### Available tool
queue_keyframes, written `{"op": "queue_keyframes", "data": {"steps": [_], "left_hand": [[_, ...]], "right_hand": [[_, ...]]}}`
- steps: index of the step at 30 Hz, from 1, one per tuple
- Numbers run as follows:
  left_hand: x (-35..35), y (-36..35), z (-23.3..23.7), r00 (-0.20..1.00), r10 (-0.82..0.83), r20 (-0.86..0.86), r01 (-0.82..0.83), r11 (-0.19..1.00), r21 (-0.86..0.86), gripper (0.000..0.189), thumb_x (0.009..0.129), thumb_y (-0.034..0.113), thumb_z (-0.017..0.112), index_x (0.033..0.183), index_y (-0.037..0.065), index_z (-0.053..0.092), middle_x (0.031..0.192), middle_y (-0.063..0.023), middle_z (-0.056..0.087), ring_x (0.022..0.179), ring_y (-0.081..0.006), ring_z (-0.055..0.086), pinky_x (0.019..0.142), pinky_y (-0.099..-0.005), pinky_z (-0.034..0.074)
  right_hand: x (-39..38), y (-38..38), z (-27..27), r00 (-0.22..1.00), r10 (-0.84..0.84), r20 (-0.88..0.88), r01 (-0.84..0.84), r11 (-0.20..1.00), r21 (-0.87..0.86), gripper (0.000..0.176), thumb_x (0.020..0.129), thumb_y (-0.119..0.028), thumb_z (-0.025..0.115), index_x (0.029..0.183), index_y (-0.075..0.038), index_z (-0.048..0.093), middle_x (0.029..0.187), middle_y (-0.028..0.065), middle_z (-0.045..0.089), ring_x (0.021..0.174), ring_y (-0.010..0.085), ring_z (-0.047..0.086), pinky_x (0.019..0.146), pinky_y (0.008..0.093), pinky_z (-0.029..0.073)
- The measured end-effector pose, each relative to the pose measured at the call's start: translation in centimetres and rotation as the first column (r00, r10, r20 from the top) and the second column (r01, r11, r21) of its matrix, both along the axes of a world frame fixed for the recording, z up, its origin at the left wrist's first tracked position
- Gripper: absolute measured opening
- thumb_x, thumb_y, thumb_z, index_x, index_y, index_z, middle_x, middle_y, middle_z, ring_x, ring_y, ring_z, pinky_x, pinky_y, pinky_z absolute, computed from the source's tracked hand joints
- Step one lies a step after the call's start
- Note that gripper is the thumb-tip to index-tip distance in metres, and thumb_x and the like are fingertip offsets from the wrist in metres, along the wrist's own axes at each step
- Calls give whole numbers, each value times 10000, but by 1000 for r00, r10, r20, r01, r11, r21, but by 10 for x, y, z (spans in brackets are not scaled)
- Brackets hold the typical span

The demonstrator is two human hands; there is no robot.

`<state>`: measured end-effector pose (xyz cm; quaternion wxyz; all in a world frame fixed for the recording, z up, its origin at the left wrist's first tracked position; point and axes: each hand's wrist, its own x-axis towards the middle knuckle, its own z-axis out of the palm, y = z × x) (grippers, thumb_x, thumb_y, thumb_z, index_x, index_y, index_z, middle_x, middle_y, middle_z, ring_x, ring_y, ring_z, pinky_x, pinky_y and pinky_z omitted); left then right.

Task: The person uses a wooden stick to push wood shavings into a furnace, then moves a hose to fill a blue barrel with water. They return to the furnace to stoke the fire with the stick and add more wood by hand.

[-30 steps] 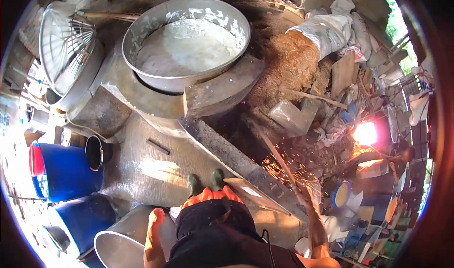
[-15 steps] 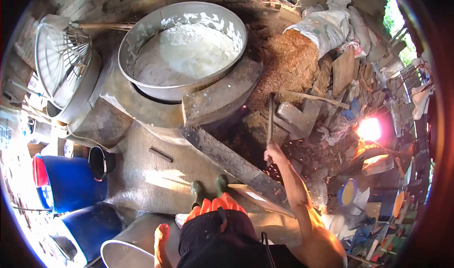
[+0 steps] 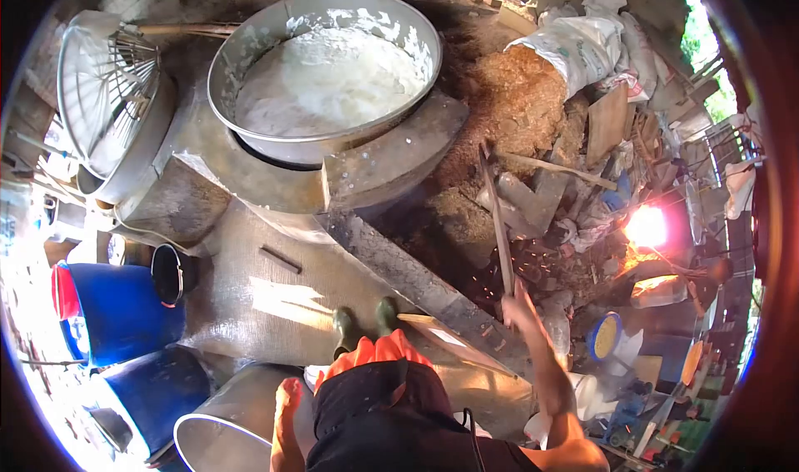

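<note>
My right hand is wrapped round the near end of a long wooden stick. The stick slants away from me, its far end by the brown, sawdust-like heap. Small orange sparks fly about the dark pit beside the stick's lower part. My left hand hangs low with its fingers curled in and nothing visible in it, next to a large metal pot. Beyond the pit, a wide metal pan of whitish, cloudy liquid is set in a masonry stove.
Blue barrels and a black bucket stand at left. A low concrete ledge runs between my boots and the pit. White sacks, boards and rubble lie at right, near a bright glow. A bamboo strainer is at upper left.
My right hand has moved right and toward me with the stick, which now leans more to the left at its far end. My left hand stays low, much as before.
</note>
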<state>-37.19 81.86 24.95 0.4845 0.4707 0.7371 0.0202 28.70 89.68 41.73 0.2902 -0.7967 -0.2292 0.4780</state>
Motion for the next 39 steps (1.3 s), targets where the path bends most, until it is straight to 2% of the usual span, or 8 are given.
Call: {"op": "queue_keyframes", "data": {"steps": [4, 8, 12, 16, 22, 30, 36, 39], "left_hand": [[4, 35, 9, 992, 71, 102, -79, 994, 76, 292, 881, 246, 566, 1030, -1, 611, 786, -57, 648, 640, -156, 619, 603, -297, 501], [0, 46, 43, 921, 315, 229, -345, 932, 107, 317, 906, 268, 564, 1067, -1, 610, 774, -71, 661, 709, -139, 634, 642, -282, 515], [-29, -9, 12, 930, 342, 134, -362, 915, 179, 307, 892, 274, 570, 1061, 21, 611, 804, -93, 673, 695, -167, 651, 660, -303, 533], [-34, -54, -27, 993, -68, -92, 39, 959, -281, 217, 820, 284, 551, 733, 118, 661, 652, -64, 655, 628, -182, 650, 614, -325, 520], [-32, -40, -51, 936, -350, 29, 348, 916, -199, 308, 890, 341, 457, 857, 122, 672, 740, -111, 653, 680, -243, 650, 675, -370, 520], [-32, 6, 22, 839, 497, 221, -519, 853, 56, 291, 924, 259, 535, 1106, 35, 573, 798, -82, 655, 611, -192, 629, 571, -271, 507], [-27, -23, -41, 969, 245, 40, -233, 952, -199, 191, 852, 242, 584, 945, 89, 651, 755, -68, 663, 617, -214, 639, 506, -368, 491], [-5, 4, -21, 940, -337, -47, 333, 940, -72, 256, 760, 296, 506, 669, 103, 646, 717, -147, 638, 639, -319, 633, 616, -438, 480]], "right_hand": [[38, 108, -45, 959, 137, 249, -71, 964, -257, 624, 800, -45, 423, 1382, -95, 203, 755, 253, 607, 535, 339, 619, 405, 419, 462], [40, 69, -185, 706, 495, 507, -333, 864, -378, 667, 809, -64, 442, 1413, -63, 161, 593, 135, 539, 429, 228, 548, 363, 398, 404], [0, 8, -1, 923, 371, 102, -325, 893, -311, 748, 800, -41, 462, 1459, -105, 114, 599, 131, 526, 427, 207, 518, 374, 381, 410], [4, -21, 43, 913, 358, 195, -302, 915, -267, 727, 799, -76, 452, 1463, -157, 168, 819, 243, 626, 545, 290, 612, 486, 422, 483], [16, 89, -22, 945, 152, 288, -73, 961, -268, 685, 797, -87, 447, 1433, -149, 200, 724, 186, 603, 449, 247, 562, 409, 381, 452], [-22, -26, 35, 927, 353, 125, -305, 907, -291, 725, 805, -27, 451, 1458, -177, 174, 678, 168, 552, 435, 215, 535, 359, 372, 382], [-44, -12, 12, 877, 299, 378, -225, 947, -228, 649, 839, -98, 468, 1439, -210, 249, 682, 129, 559, 457, 194, 527, 402, 375, 439], [-60, 50, 0, 948, 181, 261, -68, 918, -390, 653, 841, -127, 463, 1432, -180, 190, 692, 172, 599, 510, 278, 594, 439, 420, 475]]}}
